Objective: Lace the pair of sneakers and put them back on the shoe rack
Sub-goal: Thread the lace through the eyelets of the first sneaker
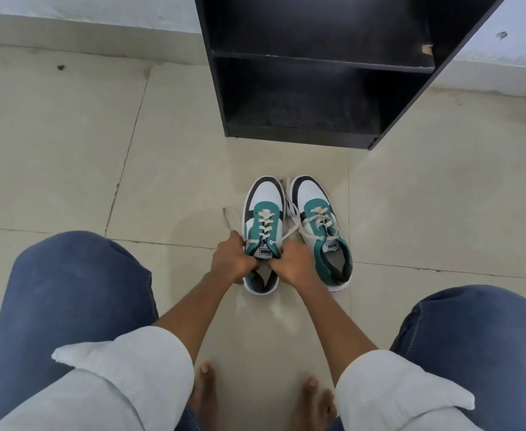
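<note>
Two white, teal and black sneakers stand side by side on the floor, toes pointing at the rack. The left sneaker (263, 209) is laced up to its tongue. My left hand (229, 262) and my right hand (292, 264) are closed at its collar, each gripping a lace end by the top eyelets. One cream lace (289, 233) runs from my right hand across toward the right sneaker (313, 200), whose laces lie loose and crossed. The black shoe rack (317, 98) stands open and empty just beyond them.
Beige floor tiles (69, 150) spread around. My knees in blue jeans (69, 290) flank the shoes and my bare feet (204, 387) are near the bottom. A white wall base (84, 17) runs behind the rack.
</note>
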